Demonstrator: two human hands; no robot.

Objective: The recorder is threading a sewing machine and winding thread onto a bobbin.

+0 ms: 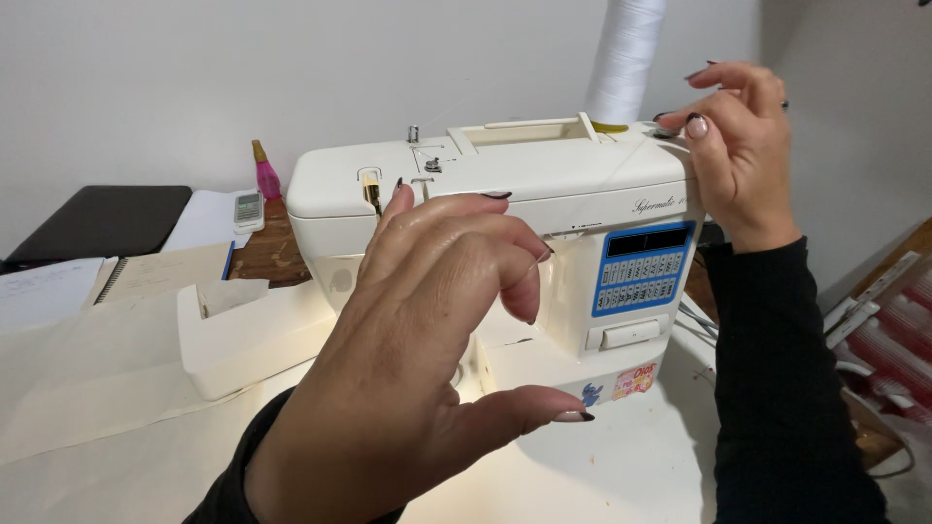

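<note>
left hand (427, 320) raised, fingers spread | right hand (740, 136) at sewing machine (505, 184) (top)

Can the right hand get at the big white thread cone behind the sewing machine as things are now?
Probably yes. The right hand is raised at the machine's top right corner, close beside the white thread cone, and nothing stands between them. The left hand is in front of the sewing machine, away from that path.

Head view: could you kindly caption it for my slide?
Left hand raised before a cream sewing machine; right hand at its top right corner, beside a white thread cone.
</note>
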